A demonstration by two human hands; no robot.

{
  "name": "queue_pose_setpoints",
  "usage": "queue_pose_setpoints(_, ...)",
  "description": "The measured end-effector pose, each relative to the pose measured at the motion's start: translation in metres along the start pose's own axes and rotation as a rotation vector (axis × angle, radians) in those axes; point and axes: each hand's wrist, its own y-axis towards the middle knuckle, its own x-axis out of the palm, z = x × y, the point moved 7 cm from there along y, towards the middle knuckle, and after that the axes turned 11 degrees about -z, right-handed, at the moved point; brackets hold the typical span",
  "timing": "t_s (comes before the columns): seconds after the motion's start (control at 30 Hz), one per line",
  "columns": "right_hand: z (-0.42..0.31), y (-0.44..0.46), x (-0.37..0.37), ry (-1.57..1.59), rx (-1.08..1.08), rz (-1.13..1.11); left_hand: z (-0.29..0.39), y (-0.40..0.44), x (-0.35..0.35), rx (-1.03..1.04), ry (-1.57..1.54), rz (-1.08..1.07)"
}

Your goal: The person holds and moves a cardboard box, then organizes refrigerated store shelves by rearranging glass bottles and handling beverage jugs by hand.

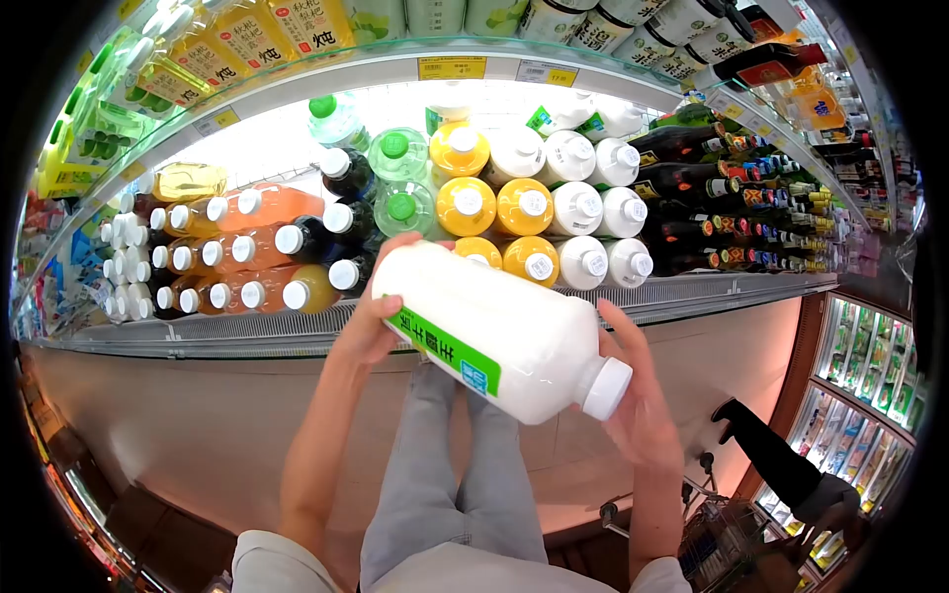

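Observation:
In the head view, a large white plastic bottle [494, 321] with a green label and a white cap is held tilted in front of the shelf, its cap end lower and to the right. My left hand [371, 311] grips its base end, thumb over the label's edge and fingers around the far side. At the neck end, my right hand [638, 395] supports the shoulder and cap from behind, fingers stretched along it; part of this hand is hidden by the bottle. Just behind, similar white bottles [583, 252] and orange bottles [529, 257] stand in rows.
Juice bottles [227, 252] fill the lit shelf's left side; dark bottles [682, 188] lie at its right. An upper shelf [346, 59] carries more drinks. Lower right are a shopping cart [717, 534], a person in black trousers [781, 460] and glass-door fridges [840, 425].

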Motion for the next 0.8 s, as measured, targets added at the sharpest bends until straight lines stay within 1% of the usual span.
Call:
queue_pose_setpoints(0.03, 0.004, 0.002, -0.004, -0.007, 0.169, 0.064, 0.013, 0.007, 0.001, 0.019, 0.106, -0.009)
queue_pose_setpoints(0.07, 0.015, 0.004, -0.014, -0.012, 0.266, 0.097, 0.023, 0.015, 0.002, 0.029, 0.217, -0.011)
queue_pose_setpoints(0.1, 0.022, 0.009, -0.017, 0.190, 0.219, -0.035, 0.033, 0.022, 0.008, 0.039, 0.281, -0.017)
queue_pose_setpoints(0.17, 0.045, 0.016, -0.037, 0.229, 0.324, -0.054, 0.047, 0.043, 0.025, 0.050, 0.454, -0.103)
queue_pose_setpoints(0.2, 0.051, 0.017, -0.039, 0.251, 0.332, -0.055, 0.049, 0.054, 0.025, 0.042, 0.475, -0.143)
queue_pose_setpoints(0.23, 0.052, 0.018, -0.043, 0.230, 0.288, -0.014, 0.048, 0.062, 0.027, 0.048, 0.475, -0.166)
queue_pose_setpoints(0.3, 0.044, 0.023, -0.057, 0.072, 0.172, 0.108, 0.041, 0.081, 0.020, 0.081, 0.531, -0.215)
queue_pose_setpoints(0.37, 0.034, 0.029, -0.066, -0.020, 0.082, 0.185, 0.035, 0.096, 0.011, 0.115, 0.528, -0.136)
queue_pose_setpoints(0.43, 0.026, 0.045, -0.075, -0.198, -0.026, 0.231, 0.034, 0.117, -0.009, 0.177, 0.613, -0.003)
queue_pose_setpoints(0.47, 0.023, 0.054, -0.078, -0.146, -0.025, 0.250, 0.035, 0.126, -0.018, 0.206, 0.661, 0.116)
queue_pose_setpoints(0.5, 0.020, 0.065, -0.082, -0.096, -0.029, 0.267, 0.039, 0.136, -0.035, 0.182, 0.717, 0.245)
queue_pose_setpoints(0.53, 0.017, 0.074, -0.087, -0.144, -0.080, 0.296, 0.050, 0.147, -0.052, 0.285, 0.888, 0.380)
queue_pose_setpoints(0.57, 0.015, 0.084, -0.093, -0.171, -0.076, 0.314, 0.056, 0.156, -0.070, 0.386, 1.054, 0.517)
queue_pose_setpoints(0.63, 0.011, 0.100, -0.103, -0.178, -0.037, 0.363, 0.065, 0.181, -0.086, 0.402, 1.577, 0.642)
queue_pose_setpoints(0.67, 0.011, 0.107, -0.109, -0.164, -0.053, 0.351, 0.065, 0.195, -0.096, 0.255, 1.571, 0.672)
queue_pose_setpoints(0.77, 0.009, 0.124, -0.116, -0.151, -0.054, 0.334, 0.061, 0.231, -0.119, 0.251, 1.609, 0.717)
queue_pose_setpoints(0.8, 0.009, 0.129, -0.118, -0.142, -0.058, 0.323, 0.058, 0.240, -0.130, 0.254, 1.399, 0.649)
